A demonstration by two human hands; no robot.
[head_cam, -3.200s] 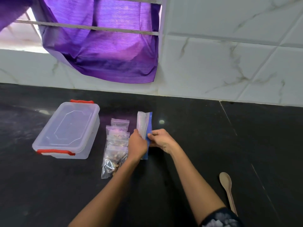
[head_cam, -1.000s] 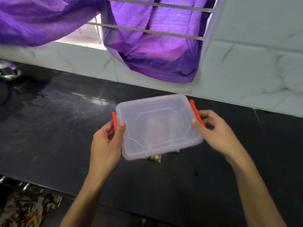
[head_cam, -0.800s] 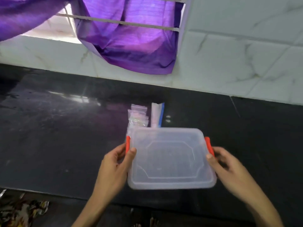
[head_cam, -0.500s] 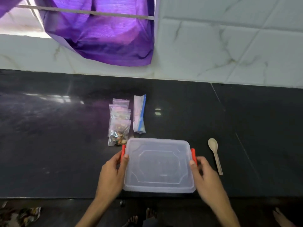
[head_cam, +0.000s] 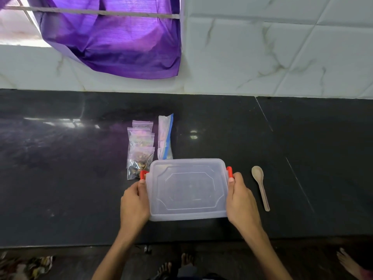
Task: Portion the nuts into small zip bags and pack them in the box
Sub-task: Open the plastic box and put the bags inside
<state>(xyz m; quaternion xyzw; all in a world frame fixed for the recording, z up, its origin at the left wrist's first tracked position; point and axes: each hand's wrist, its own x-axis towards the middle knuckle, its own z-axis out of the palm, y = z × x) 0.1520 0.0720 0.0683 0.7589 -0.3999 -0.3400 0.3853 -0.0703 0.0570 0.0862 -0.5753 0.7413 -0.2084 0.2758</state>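
A clear plastic box (head_cam: 187, 188) with its lid on and red clips at both ends sits on the black counter near the front edge. My left hand (head_cam: 134, 206) grips its left end, thumb by the red clip. My right hand (head_cam: 241, 203) grips its right end the same way. Behind the box on the left lie several small zip bags (head_cam: 140, 150) holding nuts, overlapping in a row. Beside them lies a larger flat zip bag with a blue edge (head_cam: 166, 137).
A pale wooden spoon (head_cam: 261, 185) lies right of the box. The black counter (head_cam: 60, 168) ends at a white marble-tiled wall. A purple curtain (head_cam: 113, 37) hangs over a window at the back left. Bare feet show below the counter edge.
Both hands left the blue-edged bag, picked the box up from the left, carried it across and set it down in front of the bags. Over the last half second it barely moved.
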